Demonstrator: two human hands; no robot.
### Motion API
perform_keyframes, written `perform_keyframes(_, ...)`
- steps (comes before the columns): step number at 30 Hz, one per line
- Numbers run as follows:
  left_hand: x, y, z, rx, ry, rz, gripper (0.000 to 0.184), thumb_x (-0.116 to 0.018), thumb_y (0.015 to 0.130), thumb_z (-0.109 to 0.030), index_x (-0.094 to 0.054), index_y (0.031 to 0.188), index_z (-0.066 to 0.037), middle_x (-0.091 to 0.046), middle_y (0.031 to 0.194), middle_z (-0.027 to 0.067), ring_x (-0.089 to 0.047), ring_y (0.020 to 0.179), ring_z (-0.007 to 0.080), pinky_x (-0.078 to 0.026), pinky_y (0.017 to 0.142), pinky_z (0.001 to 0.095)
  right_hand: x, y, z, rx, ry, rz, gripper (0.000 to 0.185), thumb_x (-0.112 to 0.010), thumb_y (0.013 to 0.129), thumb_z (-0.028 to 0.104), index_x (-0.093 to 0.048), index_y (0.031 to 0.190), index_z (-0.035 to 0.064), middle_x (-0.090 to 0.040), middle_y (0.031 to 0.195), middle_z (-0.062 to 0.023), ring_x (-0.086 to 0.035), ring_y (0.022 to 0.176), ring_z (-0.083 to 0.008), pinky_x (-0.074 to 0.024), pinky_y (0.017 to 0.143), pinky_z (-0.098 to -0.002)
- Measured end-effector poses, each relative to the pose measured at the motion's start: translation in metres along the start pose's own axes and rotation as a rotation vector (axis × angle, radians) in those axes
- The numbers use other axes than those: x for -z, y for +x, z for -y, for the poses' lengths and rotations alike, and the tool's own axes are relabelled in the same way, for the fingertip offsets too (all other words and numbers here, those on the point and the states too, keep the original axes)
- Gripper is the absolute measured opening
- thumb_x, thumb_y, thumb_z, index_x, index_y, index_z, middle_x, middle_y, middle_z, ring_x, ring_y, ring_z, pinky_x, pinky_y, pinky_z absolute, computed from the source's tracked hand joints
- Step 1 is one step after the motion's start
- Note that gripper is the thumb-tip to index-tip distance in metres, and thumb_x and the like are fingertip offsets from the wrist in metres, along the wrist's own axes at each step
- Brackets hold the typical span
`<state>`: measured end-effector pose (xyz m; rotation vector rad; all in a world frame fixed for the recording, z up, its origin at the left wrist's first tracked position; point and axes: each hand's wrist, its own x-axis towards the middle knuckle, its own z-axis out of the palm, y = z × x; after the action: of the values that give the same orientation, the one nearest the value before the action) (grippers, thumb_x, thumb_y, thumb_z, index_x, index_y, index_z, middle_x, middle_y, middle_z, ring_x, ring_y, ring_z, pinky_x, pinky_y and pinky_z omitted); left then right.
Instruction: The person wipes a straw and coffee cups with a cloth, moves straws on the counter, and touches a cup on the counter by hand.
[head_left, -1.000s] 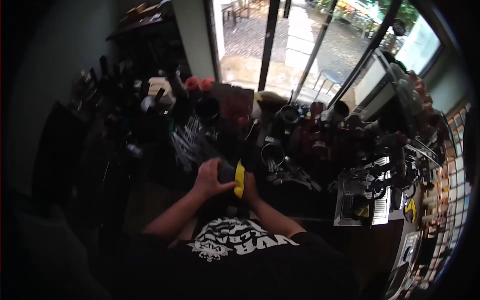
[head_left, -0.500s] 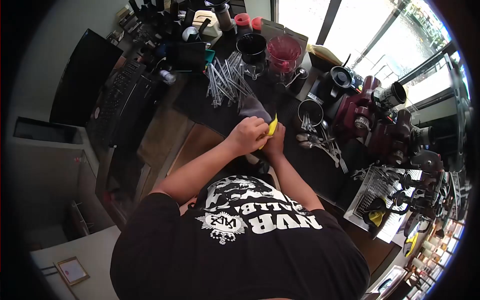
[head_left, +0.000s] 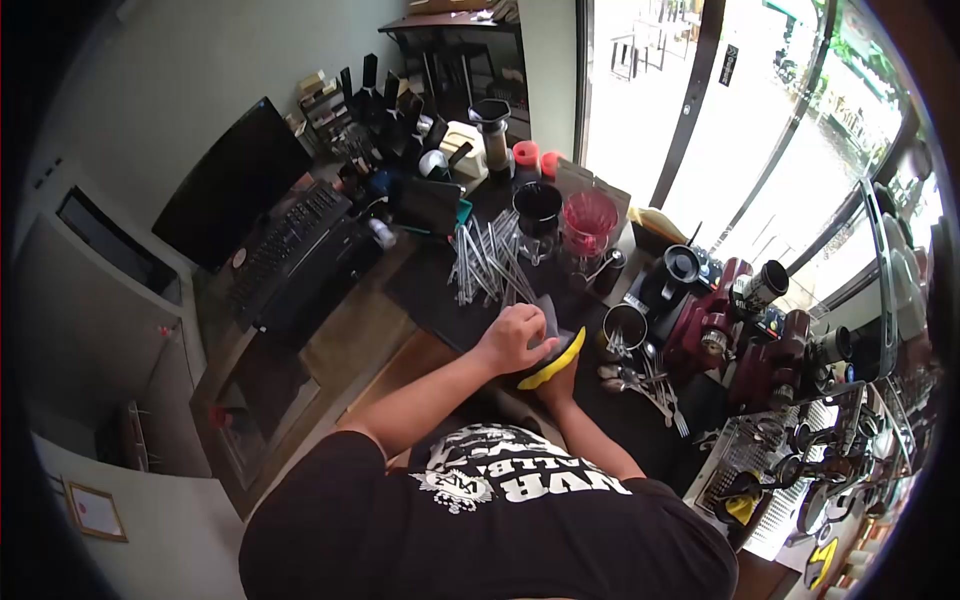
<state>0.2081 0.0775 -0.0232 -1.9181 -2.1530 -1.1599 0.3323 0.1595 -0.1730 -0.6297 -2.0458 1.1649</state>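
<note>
A grey cloth with a bright yellow edge (head_left: 556,366) is between my two hands, above the front of the black-covered counter. My left hand (head_left: 514,341) has its fingers curled onto the cloth's grey side. Behind and below the yellow edge, my right hand (head_left: 562,384) grips the cloth, its fingers mostly hidden. Whether anything is wrapped inside I cannot tell. Just beyond my left hand lies a loose pile of clear straw-like sticks (head_left: 487,262). Spoons and forks (head_left: 645,380) lie to the right of my right hand.
A metal cup (head_left: 624,324) holds more cutlery. Behind stand a black dripper (head_left: 538,205) and a red dripper (head_left: 589,220). Dark red grinders (head_left: 705,310) and a perforated tray (head_left: 745,460) line the right. A keyboard (head_left: 290,240) and a monitor (head_left: 232,185) are at the left.
The view has tilted up, so the counter sits lower in frame. My left hand has loosened from a fist over the cloth, and more of the yellow edge shows.
</note>
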Motion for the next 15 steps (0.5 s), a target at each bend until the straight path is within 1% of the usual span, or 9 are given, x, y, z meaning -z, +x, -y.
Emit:
perform_keyframes(1,-0.010,-0.001,0.004,0.040,0.103,-0.006,0.032,-0.076,0.081,-0.031,-0.061,0.095,-0.006,-0.060,0.101,0.0128,-0.059,0.100,0.0332,-0.048,0.089,0.0429,0.003,0.000,0.011,-0.032,0.083,-0.026,0.053,-0.079,0.076,0.027,-0.059,0.121,0.0081,-0.066,0.114,-0.0108,-0.064,0.110,-0.0308,-0.0474,0.097,-0.0434)
perform_keyframes(2,-0.021,-0.004,0.010,0.028,0.099,-0.009,0.032,-0.076,0.081,-0.031,-0.061,0.095,-0.006,-0.060,0.101,0.0128,-0.059,0.100,0.0332,-0.048,0.089,0.0429,0.002,0.000,0.011,-0.027,0.076,-0.036,0.053,-0.079,0.076,0.027,-0.059,0.121,0.0081,-0.066,0.114,-0.0108,-0.064,0.110,-0.0308,-0.0474,0.097,-0.0434)
perform_keyframes(5,-0.046,-0.019,0.008,0.091,0.170,0.088,0.058,-0.077,0.080,-0.039,-0.060,0.122,-0.003,-0.058,0.126,0.0192,-0.056,0.116,0.0368,-0.045,0.102,0.0439,0.000,-0.001,-0.012,0.153,-0.190,0.086,0.057,-0.077,0.077,0.030,-0.058,0.127,0.0113,-0.064,0.124,-0.0093,-0.063,0.114,-0.0326,-0.0449,0.101,-0.0461)
perform_keyframes(7,-0.058,-0.024,0.017,0.132,0.174,0.074,0.057,-0.077,0.080,-0.040,-0.061,0.120,-0.003,-0.059,0.123,0.0178,-0.056,0.115,0.0362,-0.046,0.100,0.0439,-0.008,-0.002,-0.020,0.210,-0.318,0.004,0.054,-0.075,0.078,0.033,-0.060,0.126,0.0131,-0.065,0.125,-0.0104,-0.059,0.122,-0.0325,-0.0419,0.104,-0.0471)
perform_keyframes(9,-0.058,-0.023,0.013,0.135,0.187,0.080,0.056,-0.078,0.079,-0.040,-0.061,0.119,-0.004,-0.059,0.120,0.0174,-0.059,0.110,0.0374,-0.048,0.096,0.0446,-0.009,0.000,-0.014,0.123,-0.084,-0.033,0.048,-0.073,0.078,0.033,-0.063,0.120,0.0135,-0.065,0.124,-0.0117,-0.056,0.123,-0.0323,-0.0421,0.100,-0.0484)
perform_keyframes(11,-0.056,-0.019,0.011,0.369,0.156,0.139,0.056,-0.078,0.079,-0.042,-0.061,0.117,-0.005,-0.060,0.114,0.0175,-0.063,0.101,0.0391,-0.052,0.090,0.0458,-0.016,-0.005,-0.024,-0.126,0.297,0.008,0.045,-0.073,0.077,0.030,-0.064,0.117,0.0120,-0.063,0.122,-0.0133,-0.057,0.116,-0.0354,-0.0437,0.093,-0.0487)
perform_keyframes(12,-0.055,-0.016,0.009,0.442,0.175,0.159,0.057,-0.076,0.079,-0.046,-0.060,0.115,-0.004,-0.060,0.110,0.0180,-0.064,0.096,0.0405,-0.054,0.085,0.0472,-0.013,-0.007,-0.029,-0.048,0.053,0.029,0.041,-0.072,0.077,0.026,-0.063,0.113,0.0104,-0.063,0.114,-0.0141,-0.058,0.105,-0.0380,-0.0440,0.087,-0.0475)
perform_keyframes(13,-0.054,-0.010,0.009,0.438,0.173,0.159,0.057,-0.076,0.079,-0.046,-0.060,0.115,-0.004,-0.060,0.110,0.0180,-0.064,0.096,0.0405,-0.054,0.085,0.0472,-0.012,-0.007,-0.037,-0.047,0.050,0.026,0.041,-0.072,0.077,0.026,-0.063,0.113,0.0104,-0.063,0.114,-0.0141,-0.058,0.105,-0.0380,-0.0440,0.087,-0.0475)
perform_keyframes(15,-0.053,-0.002,0.009,0.589,0.226,0.280,0.059,-0.073,0.080,-0.048,-0.060,0.115,-0.003,-0.060,0.110,0.0175,-0.065,0.095,0.0407,-0.054,0.084,0.0482,-0.018,-0.009,-0.059,-0.081,-0.151,0.198,0.041,-0.071,0.087,0.014,-0.050,0.122,0.0063,-0.062,0.114,-0.0104,-0.063,0.105,-0.0206,-0.0502,0.087,-0.0385)
